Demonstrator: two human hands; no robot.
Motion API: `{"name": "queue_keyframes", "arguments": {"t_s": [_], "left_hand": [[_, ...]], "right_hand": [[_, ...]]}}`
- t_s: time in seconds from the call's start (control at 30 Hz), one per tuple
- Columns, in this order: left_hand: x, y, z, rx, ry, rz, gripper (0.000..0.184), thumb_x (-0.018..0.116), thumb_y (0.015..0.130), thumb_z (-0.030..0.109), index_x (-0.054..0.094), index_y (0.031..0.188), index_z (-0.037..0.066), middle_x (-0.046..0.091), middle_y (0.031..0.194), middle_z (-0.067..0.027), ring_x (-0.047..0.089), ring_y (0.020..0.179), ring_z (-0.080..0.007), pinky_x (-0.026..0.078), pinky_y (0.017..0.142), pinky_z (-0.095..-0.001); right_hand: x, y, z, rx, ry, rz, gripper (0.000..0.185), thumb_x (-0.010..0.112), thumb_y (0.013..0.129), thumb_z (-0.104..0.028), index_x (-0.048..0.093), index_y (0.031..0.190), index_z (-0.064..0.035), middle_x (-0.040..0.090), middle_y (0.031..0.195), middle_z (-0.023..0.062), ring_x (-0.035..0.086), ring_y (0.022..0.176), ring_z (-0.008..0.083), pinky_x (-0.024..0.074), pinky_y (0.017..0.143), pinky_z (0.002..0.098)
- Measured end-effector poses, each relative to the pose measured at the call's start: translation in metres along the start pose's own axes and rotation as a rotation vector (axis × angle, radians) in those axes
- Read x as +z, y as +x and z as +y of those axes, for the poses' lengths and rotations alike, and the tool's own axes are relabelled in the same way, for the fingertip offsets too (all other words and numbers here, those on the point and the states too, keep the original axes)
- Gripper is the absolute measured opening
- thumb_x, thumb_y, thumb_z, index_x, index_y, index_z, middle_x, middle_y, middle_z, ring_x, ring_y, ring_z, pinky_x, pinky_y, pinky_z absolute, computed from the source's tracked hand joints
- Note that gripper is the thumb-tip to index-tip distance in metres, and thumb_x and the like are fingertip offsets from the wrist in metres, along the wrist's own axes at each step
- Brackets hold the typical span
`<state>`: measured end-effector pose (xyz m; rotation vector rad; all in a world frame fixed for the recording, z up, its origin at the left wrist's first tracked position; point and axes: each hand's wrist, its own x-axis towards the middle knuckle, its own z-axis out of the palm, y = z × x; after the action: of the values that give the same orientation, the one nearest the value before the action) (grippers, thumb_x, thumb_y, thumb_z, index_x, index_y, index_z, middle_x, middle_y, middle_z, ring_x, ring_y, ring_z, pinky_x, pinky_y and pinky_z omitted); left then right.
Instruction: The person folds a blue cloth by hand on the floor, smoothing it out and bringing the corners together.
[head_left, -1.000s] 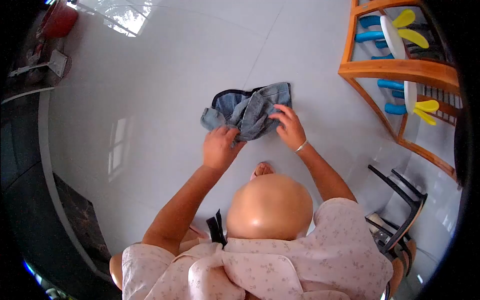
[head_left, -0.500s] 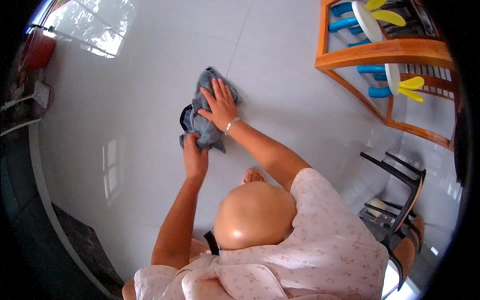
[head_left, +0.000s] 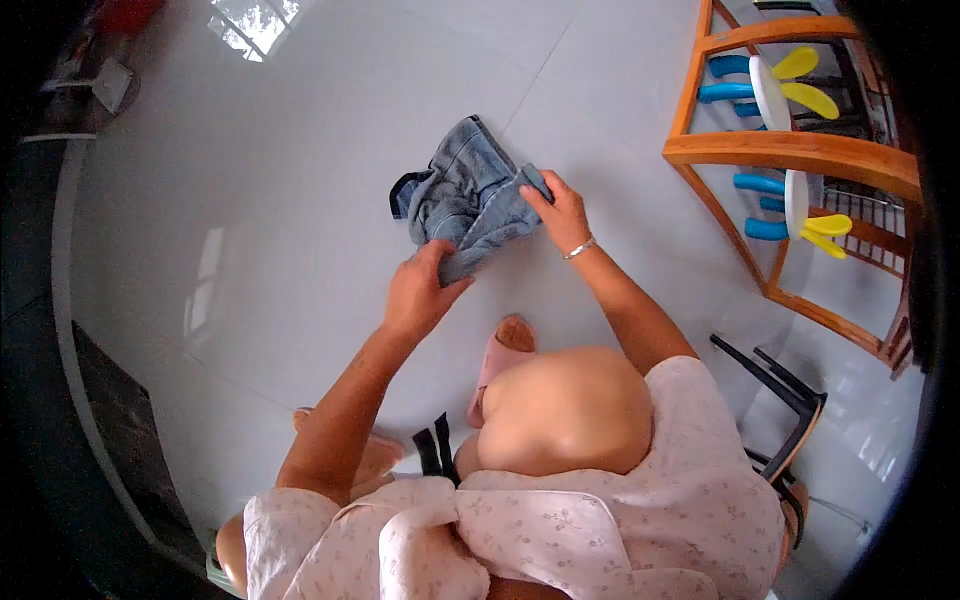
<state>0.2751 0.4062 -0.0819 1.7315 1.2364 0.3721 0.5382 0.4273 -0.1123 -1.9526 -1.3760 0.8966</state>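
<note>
A pair of blue denim shorts (head_left: 455,185) lies crumpled on the glossy floor, a dark-trimmed part sticking out at its left. My left hand (head_left: 422,290) pinches the near edge of the denim, thumb and fingers closed on it. At the right end, my right hand (head_left: 560,212) with a silver bracelet grips another corner and holds it slightly raised. The cloth between the two hands is drawn out along its near side, while its far part rests on the tiles.
Pale floor tiles (head_left: 300,200) surround the cloth. My foot in a pink slipper (head_left: 495,365) is just below it. Wooden-framed furniture (head_left: 790,148) with blue, white and yellow stools (head_left: 770,92) stands at upper right. A black-framed chair (head_left: 790,400) is at lower right, a dark cabinet (head_left: 40,320) at left.
My right hand has gone from lying flat on the bunched denim to gripping its right corner. My left hand has shifted right, and the shorts are more spread out.
</note>
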Motion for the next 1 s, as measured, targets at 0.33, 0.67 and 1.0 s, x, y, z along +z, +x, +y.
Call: {"name": "queue_keyframes", "arguments": {"t_s": [0.33, 0.67, 1.0], "left_hand": [[-0.034, 0.041, -0.039, -0.093, -0.266, 0.200, 0.036, 0.074, 0.085, 0.022, 0.061, 0.112, 0.002, 0.066, 0.101, -0.0131, 0.063, 0.091, -0.0217, 0.051, 0.078, -0.0347], [-0.029, 0.072, -0.064, -0.486, -0.320, 0.004, 0.043, 0.076, 0.080, 0.020, 0.058, 0.114, 0.002, 0.061, 0.112, -0.0176, 0.060, 0.101, -0.0271, 0.050, 0.087, -0.0383], [-0.023, 0.004, 0.011, 0.440, 0.124, 0.067, 0.032, 0.069, 0.071, 0.008, 0.050, 0.096, 0.003, 0.058, 0.113, -0.0185, 0.057, 0.099, -0.0397, 0.049, 0.082, -0.0472]], "right_hand": [[0.002, 0.048, -0.057, -0.070, -0.004, -0.054, 0.029, 0.068, 0.089, -0.029, 0.062, 0.101, -0.0032, 0.061, 0.077, 0.0113, 0.055, 0.069, 0.0216, 0.0472, 0.070, 0.0341], [0.059, 0.096, -0.028, -0.065, -0.349, -0.229, 0.044, 0.075, 0.077, -0.023, 0.062, 0.116, -0.0078, 0.064, 0.111, 0.0146, 0.061, 0.106, 0.0330, 0.0489, 0.092, 0.0386], [-0.039, -0.032, -0.025, -0.281, 0.219, -0.093, 0.032, 0.069, 0.074, 0.008, 0.057, 0.102, -0.0042, 0.064, 0.105, 0.0069, 0.062, 0.098, 0.0176, 0.0493, 0.087, 0.0306]]}}
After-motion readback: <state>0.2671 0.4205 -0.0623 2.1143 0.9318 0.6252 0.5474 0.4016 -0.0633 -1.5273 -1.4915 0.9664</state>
